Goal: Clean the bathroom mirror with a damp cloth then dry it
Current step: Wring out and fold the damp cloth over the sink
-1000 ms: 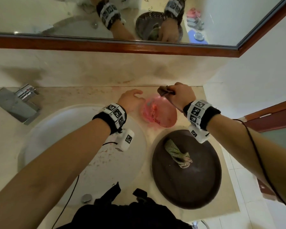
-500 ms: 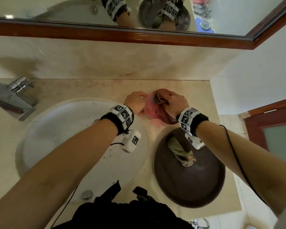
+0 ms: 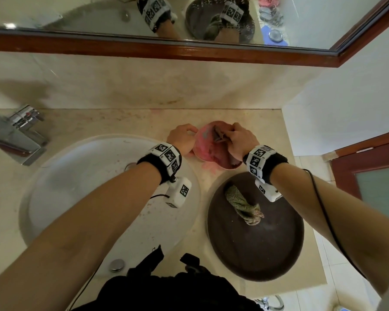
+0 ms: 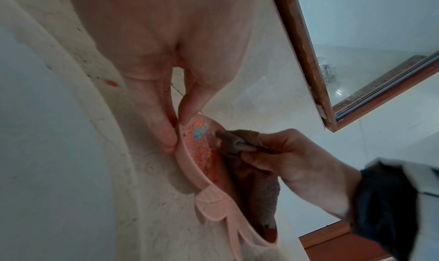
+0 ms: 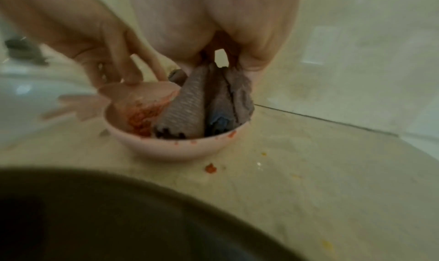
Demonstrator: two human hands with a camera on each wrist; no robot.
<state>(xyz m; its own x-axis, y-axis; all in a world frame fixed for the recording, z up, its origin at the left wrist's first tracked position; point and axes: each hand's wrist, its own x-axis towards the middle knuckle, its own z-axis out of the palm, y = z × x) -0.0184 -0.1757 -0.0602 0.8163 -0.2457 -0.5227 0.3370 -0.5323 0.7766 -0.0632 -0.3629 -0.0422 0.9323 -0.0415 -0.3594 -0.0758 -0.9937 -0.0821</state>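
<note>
A small pink bowl (image 3: 206, 151) (image 4: 190, 169) (image 5: 175, 148) with red and blue stains stands on the counter between the basin and the dark tray. My left hand (image 3: 182, 138) (image 4: 175, 124) pinches its left rim between thumb and finger. My right hand (image 3: 239, 140) (image 4: 273, 152) grips a grey-brown cloth (image 3: 218, 135) (image 4: 240, 139) (image 5: 202, 103) whose lower end hangs down inside the bowl. A second, greenish twisted cloth (image 3: 243, 205) lies on the dark round tray (image 3: 256, 248). The wood-framed mirror (image 3: 99, 14) runs along the wall above.
A white basin (image 3: 76, 187) with its drain plug (image 3: 116, 264) sits at the left, and a chrome tap (image 3: 16, 133) behind it. Red crumbs (image 5: 210, 168) dot the beige counter (image 3: 121, 122). A brown door (image 3: 368, 162) is at the right.
My right hand has come down from above the bowl and lowered the cloth into it. My left hand has closed on the bowl's rim.
</note>
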